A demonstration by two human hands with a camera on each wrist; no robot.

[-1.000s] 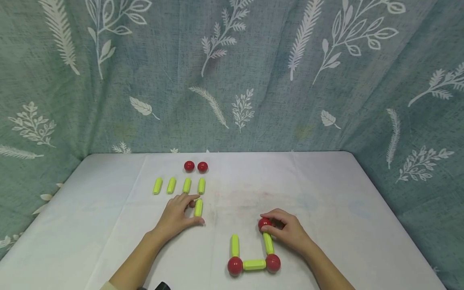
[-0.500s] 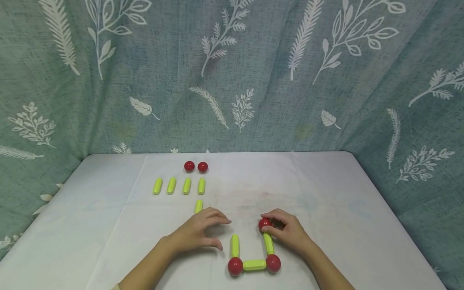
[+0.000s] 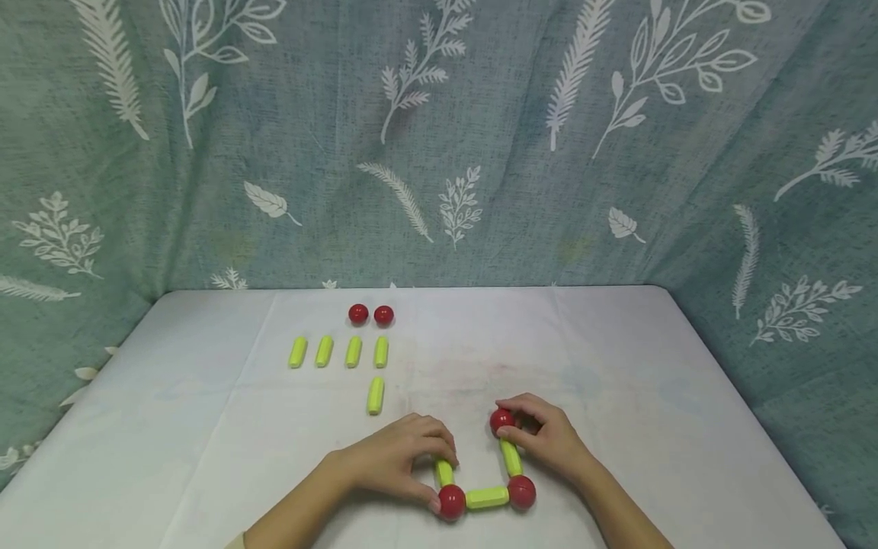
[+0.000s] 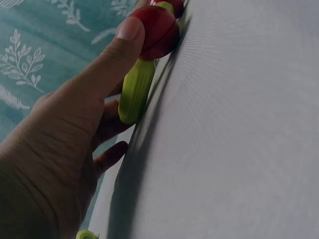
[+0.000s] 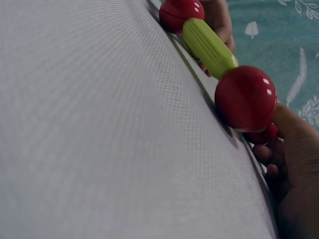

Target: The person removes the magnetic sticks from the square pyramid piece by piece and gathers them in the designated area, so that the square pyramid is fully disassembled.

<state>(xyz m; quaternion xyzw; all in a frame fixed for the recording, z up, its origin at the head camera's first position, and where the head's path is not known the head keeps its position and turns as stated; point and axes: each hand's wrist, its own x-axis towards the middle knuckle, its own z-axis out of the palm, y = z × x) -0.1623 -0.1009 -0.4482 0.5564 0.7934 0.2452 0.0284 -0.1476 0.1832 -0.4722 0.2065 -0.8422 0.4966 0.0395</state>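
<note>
Left hand [image 3: 405, 457] clamps the U-shaped frame [image 3: 487, 498] low on the table [image 3: 617, 358], right hand [image 3: 550, 436] pinches its far red ball [image 3: 502, 421]! Three rods [image 3: 511, 458], three balls [image 3: 522, 492] joined; five loose rods [image 3: 353, 352], two loose balls [image 3: 384, 315] left farther back.

left hand [image 3: 401, 459] moved right, now touching red ball [image 3: 453, 504]
</note>
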